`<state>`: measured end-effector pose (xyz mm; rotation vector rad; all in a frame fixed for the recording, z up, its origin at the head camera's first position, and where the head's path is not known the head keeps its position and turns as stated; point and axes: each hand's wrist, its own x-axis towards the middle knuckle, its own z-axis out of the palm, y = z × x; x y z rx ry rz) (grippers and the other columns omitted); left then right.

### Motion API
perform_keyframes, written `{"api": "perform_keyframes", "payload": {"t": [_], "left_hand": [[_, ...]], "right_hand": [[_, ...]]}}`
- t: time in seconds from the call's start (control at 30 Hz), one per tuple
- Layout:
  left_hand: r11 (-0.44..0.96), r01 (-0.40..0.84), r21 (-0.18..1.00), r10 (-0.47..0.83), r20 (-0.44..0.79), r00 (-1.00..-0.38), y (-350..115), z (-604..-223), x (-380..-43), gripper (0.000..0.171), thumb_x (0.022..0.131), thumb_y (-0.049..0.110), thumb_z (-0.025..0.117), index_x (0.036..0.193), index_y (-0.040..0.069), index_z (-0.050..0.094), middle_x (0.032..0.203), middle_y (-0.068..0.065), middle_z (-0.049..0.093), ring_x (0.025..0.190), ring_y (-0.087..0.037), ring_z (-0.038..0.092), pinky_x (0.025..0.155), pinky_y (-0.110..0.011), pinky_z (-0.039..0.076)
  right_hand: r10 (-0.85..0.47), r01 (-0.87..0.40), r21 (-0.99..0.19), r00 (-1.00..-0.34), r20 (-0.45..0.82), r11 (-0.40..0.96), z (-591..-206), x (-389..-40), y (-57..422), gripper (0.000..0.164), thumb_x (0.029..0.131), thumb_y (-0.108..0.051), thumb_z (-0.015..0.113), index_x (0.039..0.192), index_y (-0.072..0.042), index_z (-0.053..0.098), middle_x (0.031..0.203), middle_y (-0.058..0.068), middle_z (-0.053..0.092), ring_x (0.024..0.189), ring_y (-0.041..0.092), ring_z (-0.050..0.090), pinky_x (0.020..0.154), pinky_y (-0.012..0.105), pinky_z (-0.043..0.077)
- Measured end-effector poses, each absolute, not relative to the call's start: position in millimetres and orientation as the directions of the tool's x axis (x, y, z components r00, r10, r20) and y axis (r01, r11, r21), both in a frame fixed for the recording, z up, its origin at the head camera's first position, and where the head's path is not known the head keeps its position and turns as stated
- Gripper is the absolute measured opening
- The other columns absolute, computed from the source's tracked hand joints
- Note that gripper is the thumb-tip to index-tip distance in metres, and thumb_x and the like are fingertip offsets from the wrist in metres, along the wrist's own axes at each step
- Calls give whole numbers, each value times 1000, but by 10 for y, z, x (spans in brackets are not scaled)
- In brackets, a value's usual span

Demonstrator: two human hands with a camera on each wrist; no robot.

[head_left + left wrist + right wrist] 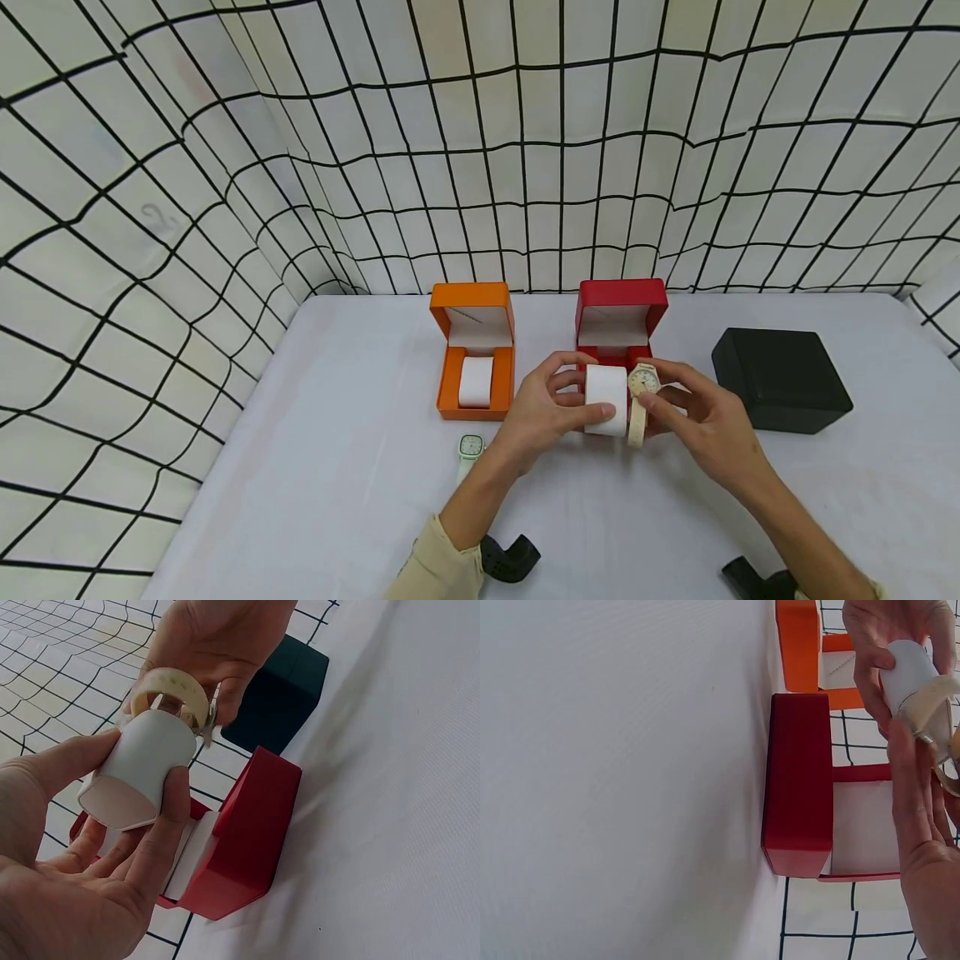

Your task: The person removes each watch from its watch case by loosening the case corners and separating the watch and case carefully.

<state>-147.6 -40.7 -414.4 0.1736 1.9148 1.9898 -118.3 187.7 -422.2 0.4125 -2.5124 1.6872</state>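
Observation:
A white watch cushion (606,392) is gripped between the thumb and fingers of my left hand (542,408), above the open red watch box (622,296). Right beside it, my right hand (701,417) pinches a cream wristwatch (643,382) with a round dial. In the left wrist view the watch's looped strap (176,684) is at the far end of the cushion (146,761); how far it goes round the cushion is hard to tell. The right wrist view shows the strap (930,705) against the cushion's end.
Left of the red box stands an open orange watch box (472,296) with a white cushion (476,382) inside. A pale green watch (471,447) lies near my left forearm. To the right is a closed dark green box (783,379). Black-lined white netting (540,167) borders the table.

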Motion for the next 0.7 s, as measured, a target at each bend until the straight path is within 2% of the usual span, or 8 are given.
{"api": "perform_keyframes", "payload": {"t": [0.1,0.27,0.53,0.7], "left_hand": [[-4,-176,984,348,-164,-923,-408,-4141,-1475,52,88,9,83,133,19,59,127,-10,72,99,-18,74,87,-34,64],[-3,-169,986,339,-158,-927,-403,-4136,-1473,51,88,8,83,133,18,60,126,-11,72,99,-18,74,88,-34,64],[-5,-167,986,324,-156,-933,-391,-4148,-1474,52,88,9,82,133,19,60,126,-11,72,99,-17,74,89,-35,64],[-4,-165,986,301,-156,-941,-393,-4158,-1478,52,88,9,83,133,19,60,127,-11,72,100,-17,72,89,-35,64]], "right_hand": [[-166,-235,-910,-968,188,343,-4219,-1175,1884,49,100,-12,70,146,-6,56,132,9,58,96,1,71,71,27,64],[-139,-229,-909,-971,192,348,-4222,-1169,1896,48,100,-12,70,145,-6,56,126,-1,58,92,1,72,67,30,65],[-58,-220,-885,-975,216,410,-4233,-1154,1912,48,98,-13,73,143,-9,58,121,5,58,91,-5,71,67,24,63],[-21,-203,-872,-976,216,445,-4245,-1155,1924,45,96,-16,76,139,-12,62,115,-2,61,82,2,70,65,23,61]]}}
